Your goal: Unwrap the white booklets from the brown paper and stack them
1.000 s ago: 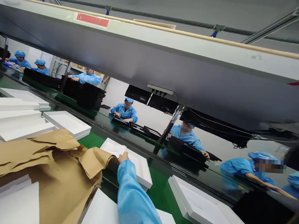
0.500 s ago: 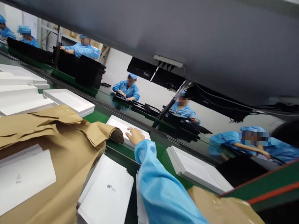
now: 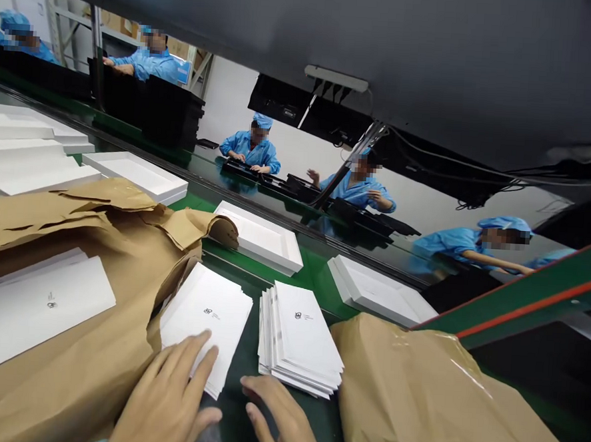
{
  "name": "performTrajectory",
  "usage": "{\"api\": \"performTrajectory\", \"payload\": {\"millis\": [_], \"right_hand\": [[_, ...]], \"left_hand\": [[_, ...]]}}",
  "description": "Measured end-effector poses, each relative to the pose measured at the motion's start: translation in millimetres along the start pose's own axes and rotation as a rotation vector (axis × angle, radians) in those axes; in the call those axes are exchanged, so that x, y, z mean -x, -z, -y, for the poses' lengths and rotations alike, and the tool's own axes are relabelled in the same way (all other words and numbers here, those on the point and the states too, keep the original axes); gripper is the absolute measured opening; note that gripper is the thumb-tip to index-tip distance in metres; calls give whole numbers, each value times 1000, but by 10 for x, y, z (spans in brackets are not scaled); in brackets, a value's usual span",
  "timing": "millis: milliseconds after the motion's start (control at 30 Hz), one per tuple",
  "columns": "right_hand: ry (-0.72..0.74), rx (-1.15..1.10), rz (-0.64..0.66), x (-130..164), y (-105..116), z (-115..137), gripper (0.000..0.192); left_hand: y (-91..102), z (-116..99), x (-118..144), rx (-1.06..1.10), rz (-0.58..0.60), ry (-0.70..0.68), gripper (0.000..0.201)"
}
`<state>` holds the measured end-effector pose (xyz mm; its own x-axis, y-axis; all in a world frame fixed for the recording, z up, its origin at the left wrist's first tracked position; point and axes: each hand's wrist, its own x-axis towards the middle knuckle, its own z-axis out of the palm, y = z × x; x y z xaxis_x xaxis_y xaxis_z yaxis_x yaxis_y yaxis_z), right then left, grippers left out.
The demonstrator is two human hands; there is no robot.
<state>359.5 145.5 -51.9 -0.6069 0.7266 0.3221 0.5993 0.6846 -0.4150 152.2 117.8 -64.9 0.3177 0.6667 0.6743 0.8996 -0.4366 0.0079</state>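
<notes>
My left hand (image 3: 169, 395) lies over the lower part of a stack of white printed leaflets (image 3: 210, 312), its fingers spread and the fingertips at the top sheet. To its right, my right hand (image 3: 283, 417) is open above the dark green surface, thumb and fingers apart and slightly bent, with nothing between them. Just beyond it stands a second leaflet stack (image 3: 303, 328), its edges uneven and a small dark logo on top. More white leaflets (image 3: 44, 306) rest on the torn brown paper wrapping (image 3: 122, 344) at the left.
White open box trays (image 3: 269, 236) stand along the green belt (image 3: 318, 256), with another pair (image 3: 381, 289) further right and more piled at left. A brown paper package (image 3: 415, 388) sits at right. Co-workers in blue (image 3: 252, 148) work across the line. A grey panel (image 3: 287, 27) hangs overhead.
My right hand has drawn back from the white tray to beside the leaflet stacks. My left hand has come into view over the left stack. The camera view has tipped downward slightly.
</notes>
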Motion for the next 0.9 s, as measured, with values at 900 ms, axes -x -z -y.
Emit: {"api": "performTrajectory", "payload": {"millis": [900], "right_hand": [[-488,-1312,-279,92,-133,72,64]], "left_hand": [[315,276,-150,1265,59,941,38]]}}
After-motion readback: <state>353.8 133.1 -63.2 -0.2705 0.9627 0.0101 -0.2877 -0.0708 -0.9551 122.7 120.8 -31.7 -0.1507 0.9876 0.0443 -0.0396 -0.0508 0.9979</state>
